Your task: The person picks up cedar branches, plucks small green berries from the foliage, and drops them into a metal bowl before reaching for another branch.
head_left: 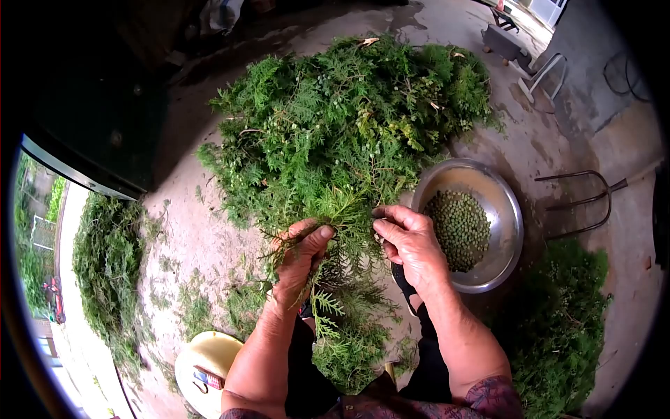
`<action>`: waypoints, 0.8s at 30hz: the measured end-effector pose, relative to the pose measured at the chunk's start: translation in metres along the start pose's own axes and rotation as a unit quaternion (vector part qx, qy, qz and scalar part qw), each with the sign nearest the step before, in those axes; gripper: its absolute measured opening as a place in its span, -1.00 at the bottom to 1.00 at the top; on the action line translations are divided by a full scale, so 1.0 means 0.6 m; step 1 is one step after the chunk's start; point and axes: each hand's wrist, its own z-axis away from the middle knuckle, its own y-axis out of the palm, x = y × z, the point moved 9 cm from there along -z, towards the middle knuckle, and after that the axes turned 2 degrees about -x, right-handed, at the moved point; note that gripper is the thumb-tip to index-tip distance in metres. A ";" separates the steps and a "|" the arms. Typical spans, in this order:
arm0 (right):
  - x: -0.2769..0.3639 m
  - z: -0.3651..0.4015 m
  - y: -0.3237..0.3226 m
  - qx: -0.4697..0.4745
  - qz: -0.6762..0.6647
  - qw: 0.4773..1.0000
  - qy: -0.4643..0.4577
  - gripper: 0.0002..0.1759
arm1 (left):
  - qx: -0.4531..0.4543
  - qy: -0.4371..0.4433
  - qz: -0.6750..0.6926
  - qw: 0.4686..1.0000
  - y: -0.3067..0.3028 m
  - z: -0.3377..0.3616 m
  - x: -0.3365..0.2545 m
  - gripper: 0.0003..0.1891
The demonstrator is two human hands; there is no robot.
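Observation:
My left hand (301,255) is closed, thumb against fingers, around a leafy green conifer sprig (343,215). The sprig's flat, scale-like leaves spread up and to the right, toward my other hand. Just right of the sprig, my right hand (412,244) has its thumb and fingertips pinched together; whatever lies between them, if anything, is hidden. Close beside that hand stands a wide metal basin (501,206) with many small round green cones (457,230) in it. Beyond both hands rises a large heap of conifer branches (314,133), some bearing small pale cones.
Loose sprigs (349,356) lie between my feet. More greenery piles up at the left (108,272) and right (558,314). A metal fork (607,202) rests right of the basin. A pale yellow round object (202,356) with a small packet on it sits lower left.

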 end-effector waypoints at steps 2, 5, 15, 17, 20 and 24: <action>0.000 -0.005 -0.001 0.006 0.022 0.999 -0.025 -0.90 | -0.011 -0.011 -0.013 1.000 -0.001 0.003 -0.006 -0.77; 0.009 -0.015 -0.016 -0.027 0.082 0.991 -0.105 -0.92 | -0.042 -0.002 -0.024 0.999 -0.008 0.005 -0.011 -0.74; 0.041 -0.010 -0.018 0.008 -0.237 0.971 -0.044 -0.88 | -0.087 -0.014 -0.033 0.996 -0.037 0.005 0.004 -0.80; 0.037 -0.010 -0.010 0.046 -0.227 0.972 -0.032 -0.89 | -0.088 -0.038 -0.027 0.995 -0.036 0.006 0.006 -0.77; 0.033 -0.005 -0.006 0.090 -0.081 0.990 -0.072 -0.90 | -0.093 -0.052 0.007 0.994 -0.029 0.009 0.004 -0.74; 0.080 0.019 0.010 -0.022 0.260 0.908 -0.329 -0.67 | -0.091 -0.056 0.077 0.991 -0.029 0.000 0.030 -0.76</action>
